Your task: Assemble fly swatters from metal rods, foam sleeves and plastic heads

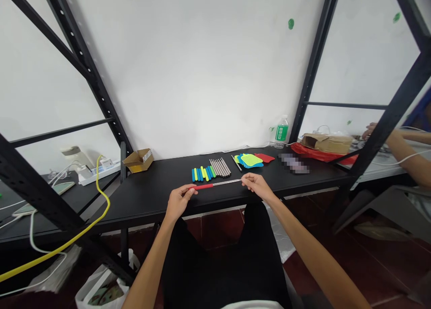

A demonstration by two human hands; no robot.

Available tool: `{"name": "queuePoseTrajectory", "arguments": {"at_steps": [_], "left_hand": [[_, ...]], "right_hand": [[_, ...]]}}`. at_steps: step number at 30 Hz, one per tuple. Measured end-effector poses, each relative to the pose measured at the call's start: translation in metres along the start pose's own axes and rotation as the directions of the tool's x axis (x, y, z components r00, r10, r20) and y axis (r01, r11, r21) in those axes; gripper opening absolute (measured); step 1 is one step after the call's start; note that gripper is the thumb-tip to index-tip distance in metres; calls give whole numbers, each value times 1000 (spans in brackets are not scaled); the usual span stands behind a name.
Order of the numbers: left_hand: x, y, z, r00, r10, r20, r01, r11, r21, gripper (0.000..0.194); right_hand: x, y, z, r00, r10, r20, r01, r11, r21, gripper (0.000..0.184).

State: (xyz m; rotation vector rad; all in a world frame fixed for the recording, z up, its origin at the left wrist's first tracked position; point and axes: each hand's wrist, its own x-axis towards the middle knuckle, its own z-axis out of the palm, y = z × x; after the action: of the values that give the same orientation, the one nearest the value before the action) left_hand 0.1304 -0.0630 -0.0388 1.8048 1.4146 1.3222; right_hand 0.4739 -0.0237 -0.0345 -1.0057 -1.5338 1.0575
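Note:
My left hand point(179, 201) pinches the red handle of a thin metal telescopic rod point(226, 182). The rod's far tip is between the fingers of my right hand point(257, 186), so it lies level between both hands above the table's front part. Just beyond it is a row of blue, yellow and green handle sleeves point(203, 173). To their right lie several metal rods point(220, 167) side by side, and a single rod point(236, 163) apart from them. Yellow and blue fly swatter heads point(251, 160) are piled farther right, with a red swatter head point(265, 157) beside them.
On the black table point(151, 196) stand an open cardboard box point(138, 161) at left and a water bottle point(281, 132) at the back right. A blurred patch point(294, 163) lies right. A yellow cable point(101, 210) hangs at left. Another person's arm point(404, 152) shows far right.

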Motion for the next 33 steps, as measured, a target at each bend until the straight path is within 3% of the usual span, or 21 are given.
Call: {"name": "queuePoseTrajectory", "arguments": {"at_steps": [11,33], "left_hand": [[1,1,-1,1000,7,4,-7,1000,-8,45],[0,0,0,1000,9,2,-9,1000,-16,47]], "right_hand": [[4,8,-4,999,32,-6,-31,997,76,38],[3,6,-3,999,36,-15,-35,998,43,43]]}}
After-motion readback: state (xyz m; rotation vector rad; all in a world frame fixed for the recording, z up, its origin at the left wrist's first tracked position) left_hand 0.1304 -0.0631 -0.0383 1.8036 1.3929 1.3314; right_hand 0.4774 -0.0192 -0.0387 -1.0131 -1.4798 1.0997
